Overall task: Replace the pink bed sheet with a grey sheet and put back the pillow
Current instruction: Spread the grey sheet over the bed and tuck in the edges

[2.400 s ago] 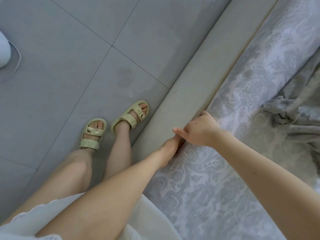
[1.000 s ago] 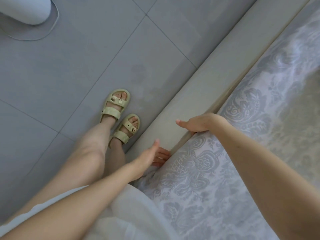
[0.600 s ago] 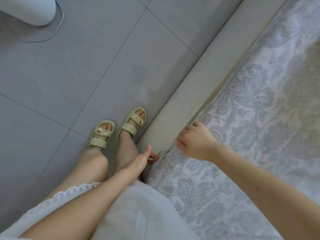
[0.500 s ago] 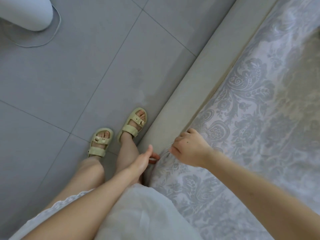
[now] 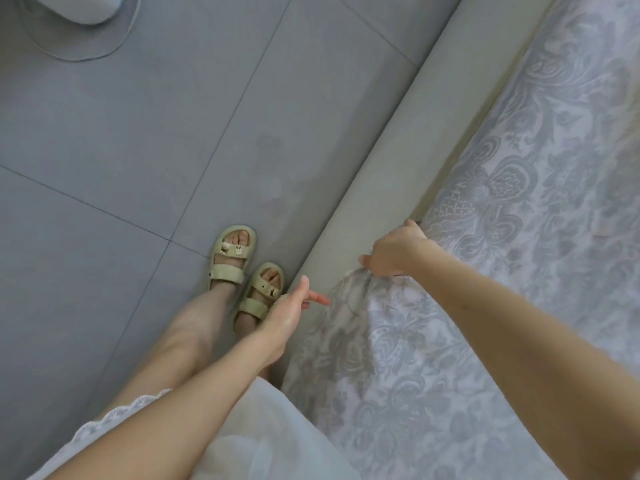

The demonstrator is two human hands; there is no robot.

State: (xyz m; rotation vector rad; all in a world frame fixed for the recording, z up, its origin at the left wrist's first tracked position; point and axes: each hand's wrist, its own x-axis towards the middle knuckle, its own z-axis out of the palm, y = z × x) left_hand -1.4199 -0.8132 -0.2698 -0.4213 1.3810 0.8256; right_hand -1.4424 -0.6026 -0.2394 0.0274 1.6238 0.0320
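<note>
The grey patterned sheet (image 5: 519, 220) covers the bed on the right, and its edge hangs loose over the beige bed frame (image 5: 398, 161) near me. My right hand (image 5: 394, 252) grips a bunched fold of that edge at the gap between mattress and frame. My left hand (image 5: 292, 308) hovers beside the frame with straight fingers pointing at the hanging sheet, holding nothing. No pillow or pink sheet is in view.
Grey floor tiles (image 5: 138, 150) fill the left side. A white rounded object with a thin cord (image 5: 90, 12) sits at the top left. My feet in pale green sandals (image 5: 232, 258) stand close against the bed frame.
My right hand moved further along the bed edge and now bunches the sheet at the frame gap. My left hand stays open beside the frame. My feet shifted closer together.
</note>
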